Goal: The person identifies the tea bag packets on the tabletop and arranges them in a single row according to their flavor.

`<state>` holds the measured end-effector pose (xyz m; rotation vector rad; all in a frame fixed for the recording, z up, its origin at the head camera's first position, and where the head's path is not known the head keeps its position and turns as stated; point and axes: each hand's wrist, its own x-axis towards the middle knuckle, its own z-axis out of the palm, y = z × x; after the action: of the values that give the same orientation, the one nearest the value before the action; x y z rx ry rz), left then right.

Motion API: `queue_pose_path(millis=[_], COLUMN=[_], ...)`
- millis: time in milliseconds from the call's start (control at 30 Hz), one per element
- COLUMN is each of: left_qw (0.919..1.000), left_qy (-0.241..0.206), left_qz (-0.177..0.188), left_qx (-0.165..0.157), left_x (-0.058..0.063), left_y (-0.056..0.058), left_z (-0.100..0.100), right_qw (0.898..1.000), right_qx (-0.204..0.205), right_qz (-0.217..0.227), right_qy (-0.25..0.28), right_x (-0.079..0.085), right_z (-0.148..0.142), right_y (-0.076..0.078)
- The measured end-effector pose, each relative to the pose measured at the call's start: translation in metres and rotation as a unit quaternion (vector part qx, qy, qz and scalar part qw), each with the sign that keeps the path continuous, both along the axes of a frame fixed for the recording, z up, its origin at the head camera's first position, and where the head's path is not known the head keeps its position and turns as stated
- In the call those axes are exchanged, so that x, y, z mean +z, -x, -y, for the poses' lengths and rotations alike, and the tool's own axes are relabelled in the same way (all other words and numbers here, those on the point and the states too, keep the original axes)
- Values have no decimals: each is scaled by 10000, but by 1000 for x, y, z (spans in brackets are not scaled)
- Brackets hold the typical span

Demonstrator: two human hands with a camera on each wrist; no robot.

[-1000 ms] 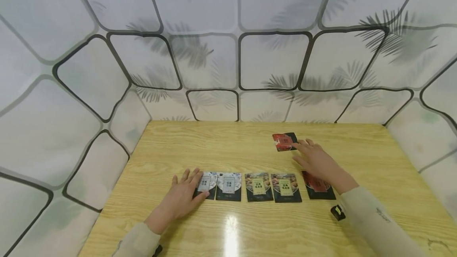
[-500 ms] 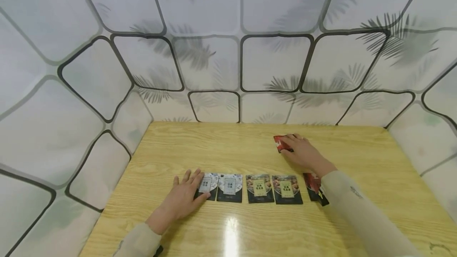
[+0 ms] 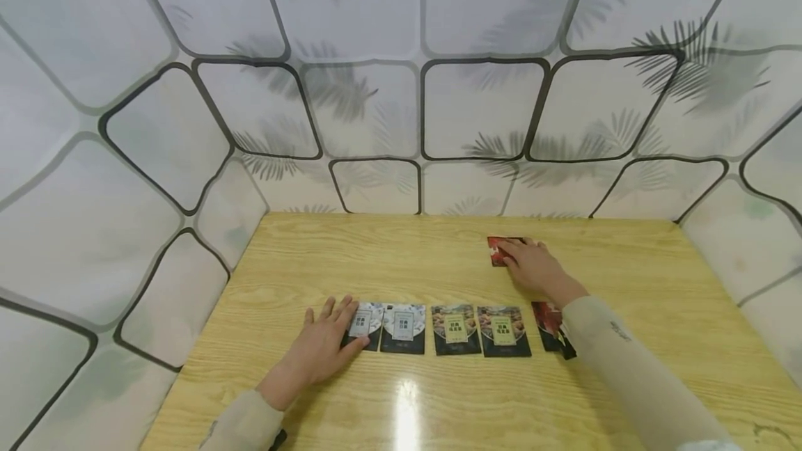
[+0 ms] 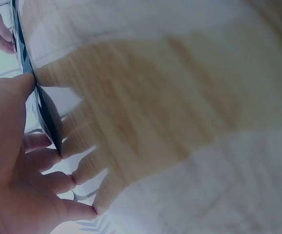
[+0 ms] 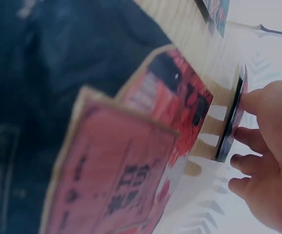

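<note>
My left hand (image 3: 318,348) rests at the left end of a row of tea packets, fingers spread. Its thumb lies over the lower edge of the first blue-and-white tea packet (image 3: 360,326); the left wrist view shows the fingertips down on the table. Farther back, my right hand (image 3: 532,266) lies over a red tea packet (image 3: 495,249). In the right wrist view its thumb (image 5: 253,101) and forefinger touch that flat packet, the other fingers reaching past it. The packet's right part is hidden under the hand. Another red tea packet (image 3: 546,319) lies partly behind the right sleeve.
A second blue-and-white tea packet (image 3: 403,328) and two yellow-labelled tea packets (image 3: 455,329) continue the row on the wooden table (image 3: 351,256). A patterned wall covering (image 3: 482,110) rises at the table's back and sides.
My right hand has come left onto the far red packet, which now lies squarer to the table edge and slightly farther right. My left hand stays in place.
</note>
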<state>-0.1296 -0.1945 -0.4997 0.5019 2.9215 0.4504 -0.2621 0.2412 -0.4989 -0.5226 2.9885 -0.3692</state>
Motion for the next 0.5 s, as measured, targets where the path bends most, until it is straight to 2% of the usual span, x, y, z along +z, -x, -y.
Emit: queue_pose_path(millis=[333,500], left_qw=[10000,10000], left_qy=[13,34], left_qz=[12,23], left_qx=[2,30], left_x=[-1,0], left_y=[0,0], left_z=[0,0], right_qw=[9990,9982], right_qx=[-357,-401], right_qz=[-16,-49], right_qy=[-272,-436], right_x=[5,6], right_z=[-14,-28], right_y=[-8,-12])
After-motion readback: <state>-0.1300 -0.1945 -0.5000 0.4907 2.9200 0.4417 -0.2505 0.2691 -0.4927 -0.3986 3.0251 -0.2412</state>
